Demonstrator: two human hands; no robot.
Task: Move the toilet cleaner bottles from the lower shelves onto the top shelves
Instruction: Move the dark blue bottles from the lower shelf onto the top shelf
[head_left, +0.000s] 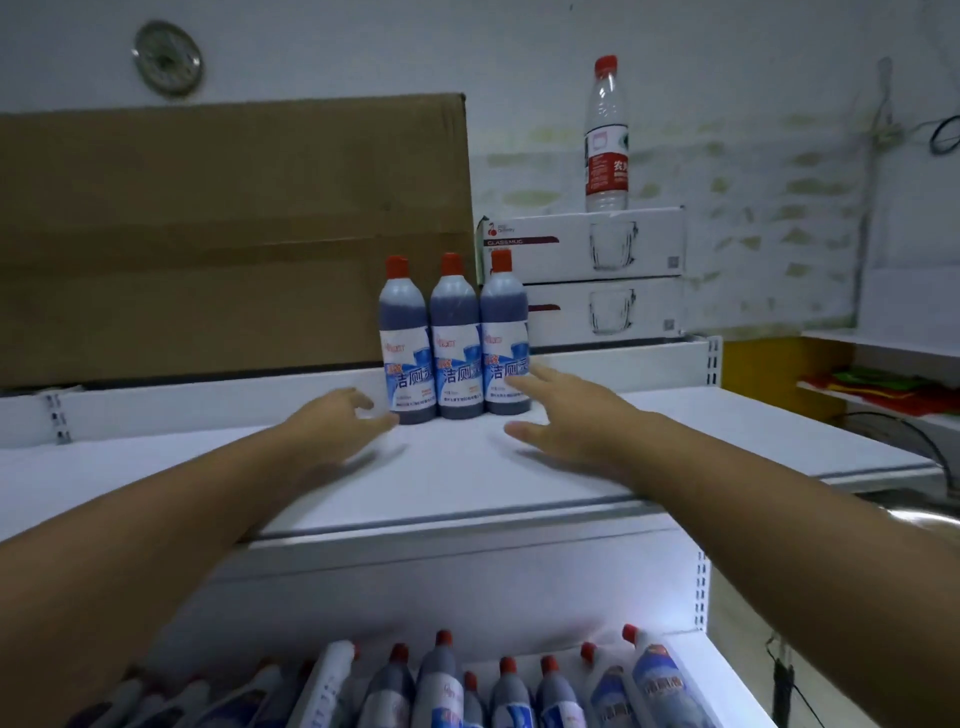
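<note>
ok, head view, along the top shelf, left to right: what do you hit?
cardboard box → left hand → left cleaner bottle → middle cleaner bottle → right cleaner bottle → right hand

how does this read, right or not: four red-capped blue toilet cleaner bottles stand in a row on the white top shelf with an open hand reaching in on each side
Not right in one respect: the head view shows three, not four. Three red-capped blue toilet cleaner bottles stand in a row on the white top shelf, with the open left hand and the open right hand reaching in on each side.
</note>
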